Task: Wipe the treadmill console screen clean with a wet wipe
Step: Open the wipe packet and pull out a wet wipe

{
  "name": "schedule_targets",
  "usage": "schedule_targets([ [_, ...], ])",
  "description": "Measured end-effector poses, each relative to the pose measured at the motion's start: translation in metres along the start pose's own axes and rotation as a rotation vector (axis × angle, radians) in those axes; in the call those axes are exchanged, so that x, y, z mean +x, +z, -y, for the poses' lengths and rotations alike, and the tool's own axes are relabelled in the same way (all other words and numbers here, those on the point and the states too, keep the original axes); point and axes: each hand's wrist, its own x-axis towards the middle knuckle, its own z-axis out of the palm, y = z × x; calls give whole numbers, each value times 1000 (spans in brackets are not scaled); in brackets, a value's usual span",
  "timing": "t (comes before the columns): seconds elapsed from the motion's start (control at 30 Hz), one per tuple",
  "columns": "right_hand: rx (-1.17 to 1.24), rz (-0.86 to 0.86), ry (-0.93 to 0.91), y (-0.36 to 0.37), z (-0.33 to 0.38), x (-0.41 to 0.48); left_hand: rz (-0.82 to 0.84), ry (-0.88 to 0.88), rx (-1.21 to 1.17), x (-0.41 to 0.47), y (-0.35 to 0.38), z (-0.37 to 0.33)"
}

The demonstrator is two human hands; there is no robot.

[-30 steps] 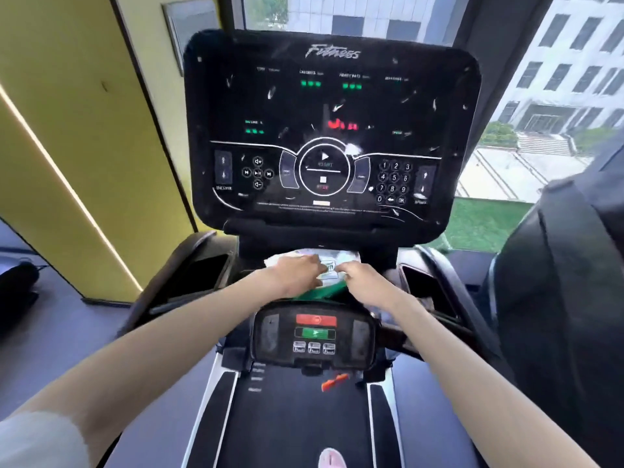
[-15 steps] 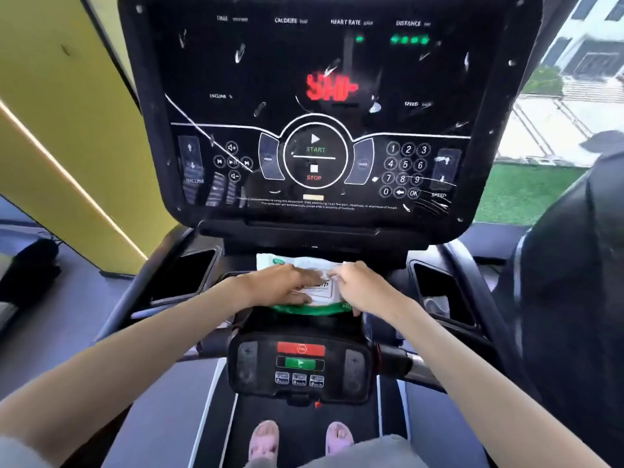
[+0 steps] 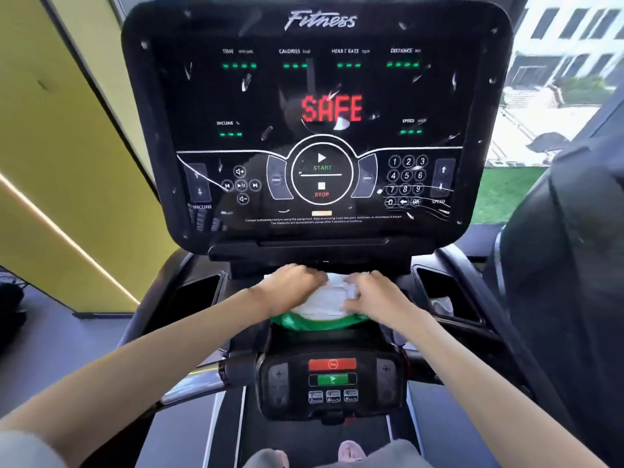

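console screen (image 3: 320,130) upright and lit, red "safe" mid-display, white smears and flecks all over the glass. wet wipe pack (image 3: 322,304) (white top, green edge toward the person) sits on the ledge (image 3: 401,265) just below the console, above the lower control panel (image 3: 332,383). left hand (image 3: 293,285) lies on the pack's left half, fingers curled over it, holding it. right hand (image 3: 374,295) is on the right half, fingers curled and pinching at the white top. too blurred to tell if a wipe is out. both hands well below the screen. yellow wall (image 3: 67,146) left, window (image 3: 557,79) right.
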Motion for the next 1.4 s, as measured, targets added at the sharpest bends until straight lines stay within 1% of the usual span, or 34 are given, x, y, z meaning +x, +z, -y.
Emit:
schedule_targets([
  [0.03,9,-52,12,0,0,0,-96,19,44,1,-2,1],
  [0.1,0,-109,24,-2,2,-2,-227,55,142,0,-4,3],
  [0.13,-29,-122,25,-3,4,-2,-267,69,210,0,-5,4],
  [0.17,-53,-139,8,-2,6,-3,-268,88,261,0,-6,4],
  [0.2,-61,-140,-13,-2,8,-3,-257,114,294,1,-5,6],
  [0.27,-24,-106,-65,-1,9,0,-157,206,320,-1,-7,6],
  [0.3,11,-74,-80,0,10,2,-68,255,330,-3,-6,5],
  [0.33,30,-40,-83,2,9,4,37,259,323,-5,-5,1],
  [0.37,36,-13,-82,3,8,6,106,226,303,-5,0,-1],
  [0.43,16,14,-73,7,8,9,213,97,248,-1,5,-5],
  [0.57,17,-8,-57,11,6,13,229,-132,42,10,16,-11],
  [0.67,10,-21,-63,11,6,15,258,-221,-20,14,22,-14],
  [0.9,-63,2,-87,14,7,15,310,-261,-195,21,13,-15],
  [1.03,-56,7,-89,12,7,14,324,-295,-180,23,12,-16],
  [1.17,-47,16,-82,11,6,13,286,-255,-95,22,12,-20],
  [1.23,-41,19,-79,10,7,13,265,-231,-109,20,10,-18],
  [1.33,-15,26,-66,10,7,13,273,-229,-201,19,6,-10],
  [1.4,-17,31,-66,10,8,14,283,-221,-162,18,5,-8],
])
